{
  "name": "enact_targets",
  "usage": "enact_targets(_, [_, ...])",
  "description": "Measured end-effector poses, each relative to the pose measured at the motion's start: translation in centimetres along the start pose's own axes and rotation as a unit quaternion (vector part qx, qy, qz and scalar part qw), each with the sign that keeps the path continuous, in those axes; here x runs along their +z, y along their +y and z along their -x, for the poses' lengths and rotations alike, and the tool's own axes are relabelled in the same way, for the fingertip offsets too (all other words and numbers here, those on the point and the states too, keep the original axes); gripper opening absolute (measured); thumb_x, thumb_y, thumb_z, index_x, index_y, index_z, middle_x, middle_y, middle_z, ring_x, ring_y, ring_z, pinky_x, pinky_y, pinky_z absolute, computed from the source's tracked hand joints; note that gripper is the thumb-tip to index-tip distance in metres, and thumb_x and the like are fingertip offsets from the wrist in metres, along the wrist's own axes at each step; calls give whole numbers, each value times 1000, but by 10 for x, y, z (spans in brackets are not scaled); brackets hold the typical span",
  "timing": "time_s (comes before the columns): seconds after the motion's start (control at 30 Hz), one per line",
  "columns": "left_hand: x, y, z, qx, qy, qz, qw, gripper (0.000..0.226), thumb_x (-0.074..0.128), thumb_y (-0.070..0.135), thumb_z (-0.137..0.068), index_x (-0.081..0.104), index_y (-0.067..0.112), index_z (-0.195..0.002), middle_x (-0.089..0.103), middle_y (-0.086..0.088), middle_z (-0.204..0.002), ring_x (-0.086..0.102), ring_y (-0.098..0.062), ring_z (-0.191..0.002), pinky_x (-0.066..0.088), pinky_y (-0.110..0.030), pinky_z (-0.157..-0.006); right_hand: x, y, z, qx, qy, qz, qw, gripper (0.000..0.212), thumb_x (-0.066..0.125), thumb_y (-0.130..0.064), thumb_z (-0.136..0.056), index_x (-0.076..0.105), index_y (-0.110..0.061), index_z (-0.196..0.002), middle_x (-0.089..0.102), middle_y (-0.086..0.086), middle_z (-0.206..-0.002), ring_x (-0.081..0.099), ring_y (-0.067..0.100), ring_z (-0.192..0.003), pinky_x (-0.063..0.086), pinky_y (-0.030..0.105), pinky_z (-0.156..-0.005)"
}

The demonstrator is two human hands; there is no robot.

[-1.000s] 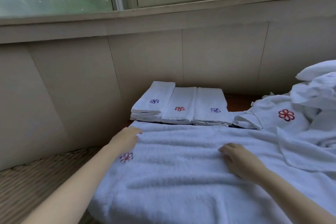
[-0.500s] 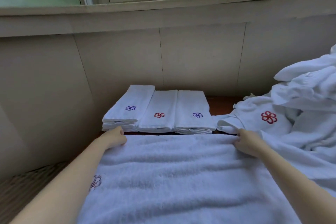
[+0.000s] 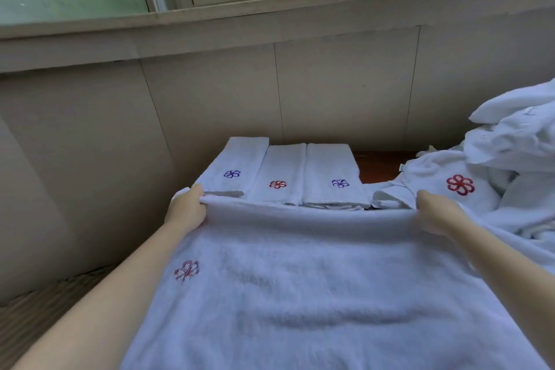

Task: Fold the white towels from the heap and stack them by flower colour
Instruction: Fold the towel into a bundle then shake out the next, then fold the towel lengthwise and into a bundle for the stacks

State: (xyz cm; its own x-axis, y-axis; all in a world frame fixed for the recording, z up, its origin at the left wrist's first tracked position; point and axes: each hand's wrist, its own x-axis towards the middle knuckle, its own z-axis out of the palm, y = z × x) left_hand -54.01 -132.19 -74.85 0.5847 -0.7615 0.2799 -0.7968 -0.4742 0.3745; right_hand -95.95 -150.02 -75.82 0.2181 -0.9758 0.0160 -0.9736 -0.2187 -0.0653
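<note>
A large white towel (image 3: 300, 279) lies spread in front of me, with a pink-red flower (image 3: 186, 270) showing faintly near its left side. My left hand (image 3: 186, 210) grips the towel's far left corner. My right hand (image 3: 435, 213) grips the far right corner, and the far edge is lifted a little between them. Behind it stand three folded stacks side by side: a purple-flower stack (image 3: 237, 168) on the left, a red-flower stack (image 3: 280, 177) in the middle, a blue-flower stack (image 3: 333, 177) on the right. The heap of white towels (image 3: 510, 159) rises at the right, one showing a red flower (image 3: 460, 185).
A beige panelled wall (image 3: 210, 99) with a window sill above closes the back. A strip of brown wooden surface (image 3: 378, 167) shows between the stacks and the heap. A woven surface (image 3: 36, 315) lies at the lower left.
Both hands slid from the towel's middle out to its far corners and took hold of them. The far edge now rises off the surface. The view has shifted slightly.
</note>
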Motion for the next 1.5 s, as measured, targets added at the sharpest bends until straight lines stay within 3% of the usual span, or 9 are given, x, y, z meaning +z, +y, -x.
enact_targets(0.2, [-32,27,3,48,115,37,992,16,38,-4,-78,33,11,-75,37,-7,-86,30,-23,-65,24,-30,-57,-30,2,20,27,242,-176,954,10,47,4,-84,47,0,-93,40,21,-107,40,31,-81,36,37,-66])
enact_targets(0.37, [-22,0,54,20,1,-36,999,11,39,5,-88,41,15,-93,45,-13,-122,43,-29,-76,34,-32,-63,-7,10,78,-24,286,-210,935,18,54,18,-66,49,6,-79,44,28,-99,48,43,-75,43,45,-65])
enact_targets(0.57, [10,-55,125,-40,-14,-69,997,25,33,-1,-91,44,14,-108,52,-4,-81,48,-24,-70,40,-33,-60,49,37,133,-76,199,-190,959,27,57,14,-68,40,-6,-73,42,19,-105,52,36,-67,38,35,-56])
enact_targets(0.7, [-2,-45,132,-64,-67,-122,988,46,31,3,-93,43,24,-132,53,-9,-121,52,-25,-100,46,-33,-75,46,38,146,-94,194,-191,958,25,57,20,-63,49,-2,-72,45,23,-108,53,37,-68,43,38,-51])
enact_targets(0.83, [-12,-4,138,-168,-164,-245,941,53,21,15,-100,15,31,-151,-13,-26,-155,10,-43,-142,30,-44,-109,46,41,150,-35,171,-179,968,43,47,12,-73,55,-6,-111,46,20,-121,55,39,-93,39,35,-59])
enact_targets(0.93, [-2,40,144,-118,-186,-231,948,53,27,15,-99,18,23,-150,-18,-21,-155,2,-42,-143,24,-46,-112,44,37,155,-2,151,-193,969,62,43,7,-79,36,-11,-138,48,18,-121,54,38,-98,37,36,-64])
enact_targets(1.23, [75,235,188,166,-215,-82,959,53,38,11,-90,34,22,-141,6,-12,-158,12,-30,-143,18,-44,-114,40,59,158,126,117,-81,982,58,49,-48,-90,33,-19,-138,47,13,-128,51,31,-113,43,35,-89])
enact_targets(1.4, [118,273,214,166,-171,-26,971,49,31,21,-96,32,36,-143,17,-2,-158,14,-19,-144,10,-46,-115,34,87,136,145,61,-177,972,66,49,-51,-92,20,-29,-147,32,18,-139,50,35,-119,45,38,-89])
enact_targets(1.5, [130,272,210,163,-152,-26,974,48,29,29,-99,27,42,-145,17,2,-158,12,-18,-145,10,-46,-115,38,104,121,153,101,-287,940,52,56,-40,-91,39,-24,-137,51,18,-127,53,33,-115,43,35,-89])
